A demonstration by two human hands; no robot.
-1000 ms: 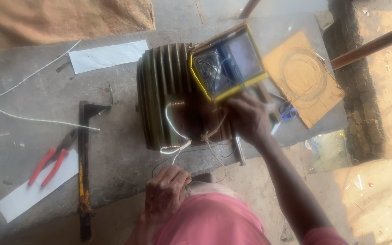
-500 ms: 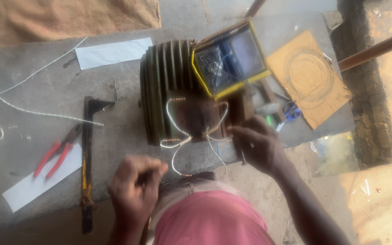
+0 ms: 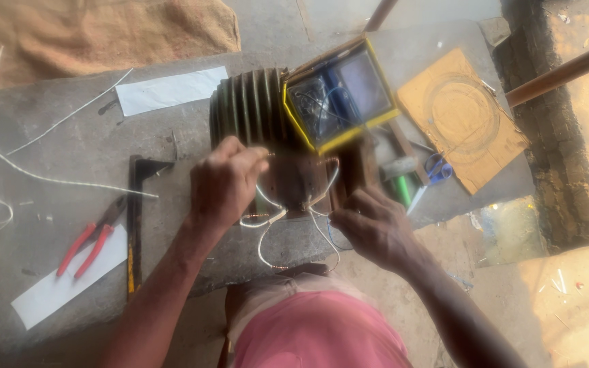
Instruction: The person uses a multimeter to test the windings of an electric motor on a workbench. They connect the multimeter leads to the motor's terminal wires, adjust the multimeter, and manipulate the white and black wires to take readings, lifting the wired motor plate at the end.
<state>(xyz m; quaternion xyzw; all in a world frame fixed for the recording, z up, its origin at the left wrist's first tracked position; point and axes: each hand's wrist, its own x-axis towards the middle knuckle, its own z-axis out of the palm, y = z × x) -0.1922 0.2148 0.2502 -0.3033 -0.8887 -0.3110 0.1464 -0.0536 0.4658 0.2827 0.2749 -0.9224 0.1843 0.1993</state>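
A dark ribbed motor housing (image 3: 250,109) lies on the grey slab in front of me, with white sleeved wires (image 3: 267,219) hanging out of its near end. My left hand (image 3: 223,180) is raised over that end, fingers pinched on a wire lead. My right hand (image 3: 376,228) sits at the lower right of the housing, fingers closed on another thin wire. A yellow-rimmed box (image 3: 339,92) with wires inside rests on top of the housing.
Red-handled pliers (image 3: 90,238) lie on a white paper strip at the left, beside a dark metal bar (image 3: 134,225). Blue-handled scissors (image 3: 438,169), a green-handled tool and a cardboard sheet (image 3: 461,116) lie at the right. Loose white cord crosses the slab's left side.
My left hand rose from near my lap up to the wires at the housing's near end. My right hand drew back down and right from the housing.
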